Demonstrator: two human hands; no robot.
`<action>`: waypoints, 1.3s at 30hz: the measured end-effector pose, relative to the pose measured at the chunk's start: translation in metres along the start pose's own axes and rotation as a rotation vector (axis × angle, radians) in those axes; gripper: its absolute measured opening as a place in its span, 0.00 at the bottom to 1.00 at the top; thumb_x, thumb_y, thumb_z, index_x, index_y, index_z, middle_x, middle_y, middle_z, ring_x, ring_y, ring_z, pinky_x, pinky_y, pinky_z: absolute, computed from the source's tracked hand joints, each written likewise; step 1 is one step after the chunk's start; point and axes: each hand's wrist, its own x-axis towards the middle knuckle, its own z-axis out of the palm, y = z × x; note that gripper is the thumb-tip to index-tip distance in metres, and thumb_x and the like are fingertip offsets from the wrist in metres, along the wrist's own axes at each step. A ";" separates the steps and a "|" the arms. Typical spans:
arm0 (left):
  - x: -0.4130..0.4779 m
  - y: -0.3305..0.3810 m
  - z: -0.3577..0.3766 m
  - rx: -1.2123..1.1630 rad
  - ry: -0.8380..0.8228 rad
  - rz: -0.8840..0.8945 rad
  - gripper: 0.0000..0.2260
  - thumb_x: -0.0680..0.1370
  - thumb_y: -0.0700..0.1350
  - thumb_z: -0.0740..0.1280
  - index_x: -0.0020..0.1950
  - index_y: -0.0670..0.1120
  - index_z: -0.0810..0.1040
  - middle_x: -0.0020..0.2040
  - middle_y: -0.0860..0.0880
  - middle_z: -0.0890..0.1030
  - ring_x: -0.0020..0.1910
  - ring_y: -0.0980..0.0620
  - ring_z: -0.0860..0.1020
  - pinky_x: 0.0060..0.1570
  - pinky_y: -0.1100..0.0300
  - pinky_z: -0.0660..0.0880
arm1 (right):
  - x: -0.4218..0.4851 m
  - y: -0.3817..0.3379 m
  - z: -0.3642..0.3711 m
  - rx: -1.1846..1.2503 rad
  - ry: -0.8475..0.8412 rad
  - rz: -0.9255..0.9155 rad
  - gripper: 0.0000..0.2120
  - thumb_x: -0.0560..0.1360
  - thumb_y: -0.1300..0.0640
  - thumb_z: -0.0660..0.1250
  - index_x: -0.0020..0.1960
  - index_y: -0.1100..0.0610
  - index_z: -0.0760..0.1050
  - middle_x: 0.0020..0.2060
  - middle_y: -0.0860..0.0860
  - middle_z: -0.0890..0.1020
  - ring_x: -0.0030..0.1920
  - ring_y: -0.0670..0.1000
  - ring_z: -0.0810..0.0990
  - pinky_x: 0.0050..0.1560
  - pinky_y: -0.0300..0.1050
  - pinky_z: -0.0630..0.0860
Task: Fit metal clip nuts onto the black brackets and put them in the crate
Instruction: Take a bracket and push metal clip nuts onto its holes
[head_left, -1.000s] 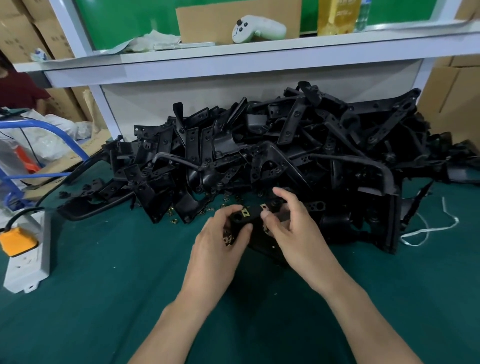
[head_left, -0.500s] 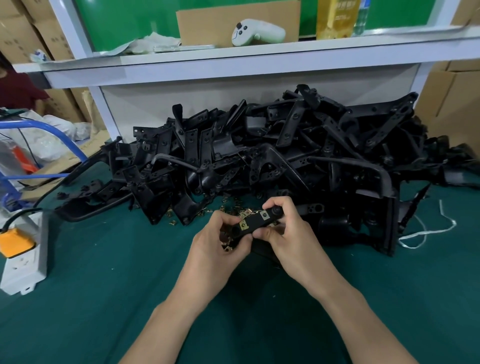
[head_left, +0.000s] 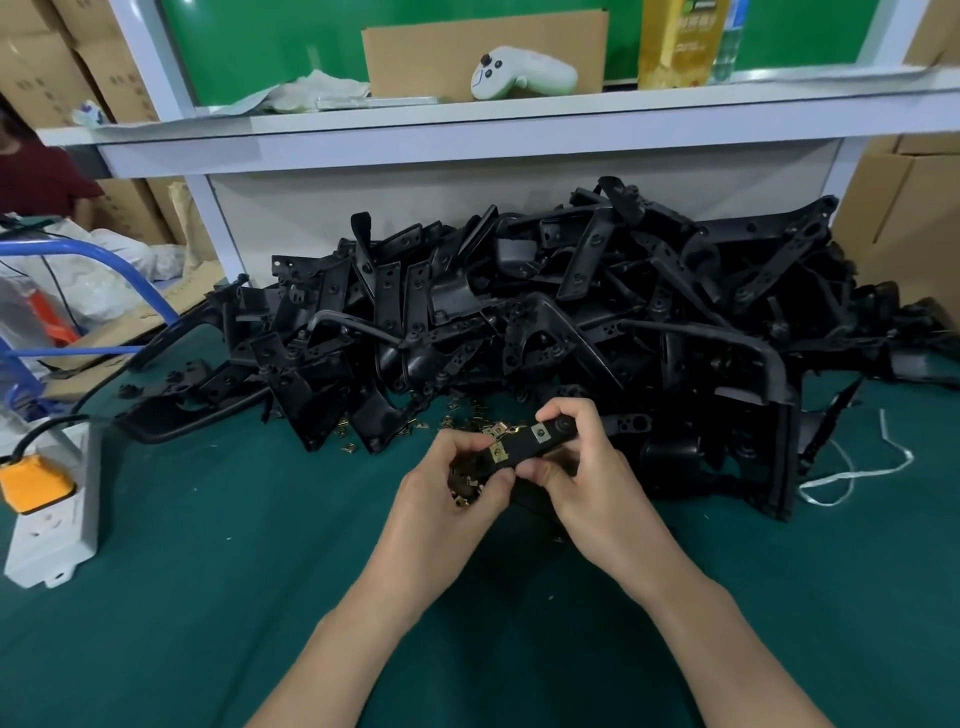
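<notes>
Both hands hold one black bracket (head_left: 524, 448) just above the green table, in front of a big pile of black brackets (head_left: 545, 312). My left hand (head_left: 457, 483) grips the bracket's left end, its thumb by a brass clip nut (head_left: 500, 453) on the bracket, and it also cups several loose clip nuts (head_left: 465, 496) in the palm. My right hand (head_left: 587, 467) curls round the bracket's right end, where a second clip nut (head_left: 541, 433) sits. More loose clip nuts (head_left: 415, 428) lie scattered along the pile's front edge. No crate is in view.
A white power strip (head_left: 57, 514) with an orange plug (head_left: 34, 486) lies at the table's left edge. A white cord (head_left: 857, 467) lies at the right. A white shelf (head_left: 519, 124) overhangs the pile, carrying a game controller (head_left: 519, 73). A blue trolley frame (head_left: 78, 260) stands left.
Both hands lifted the bracket off the table and turned it, so its clip nuts now face me. My right fingers closed round its right end.
</notes>
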 end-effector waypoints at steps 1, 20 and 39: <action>0.001 0.002 -0.001 -0.045 -0.020 -0.019 0.06 0.79 0.51 0.70 0.51 0.63 0.77 0.41 0.62 0.82 0.36 0.62 0.76 0.38 0.70 0.71 | 0.000 0.000 -0.002 -0.008 -0.003 -0.003 0.22 0.80 0.57 0.69 0.59 0.32 0.64 0.44 0.34 0.84 0.47 0.38 0.82 0.44 0.35 0.74; 0.003 0.012 -0.013 -0.357 -0.217 -0.243 0.13 0.83 0.48 0.66 0.46 0.40 0.83 0.47 0.43 0.85 0.47 0.50 0.83 0.48 0.58 0.81 | -0.006 -0.009 0.000 -0.066 -0.038 -0.051 0.09 0.84 0.39 0.52 0.55 0.41 0.67 0.24 0.43 0.71 0.25 0.42 0.68 0.29 0.36 0.67; 0.000 0.021 -0.029 -0.378 -0.427 -0.200 0.13 0.81 0.50 0.65 0.50 0.43 0.85 0.45 0.45 0.85 0.45 0.52 0.82 0.47 0.60 0.81 | -0.010 -0.017 -0.010 -0.149 -0.036 -0.207 0.05 0.86 0.49 0.54 0.51 0.45 0.67 0.24 0.43 0.71 0.24 0.45 0.69 0.28 0.36 0.61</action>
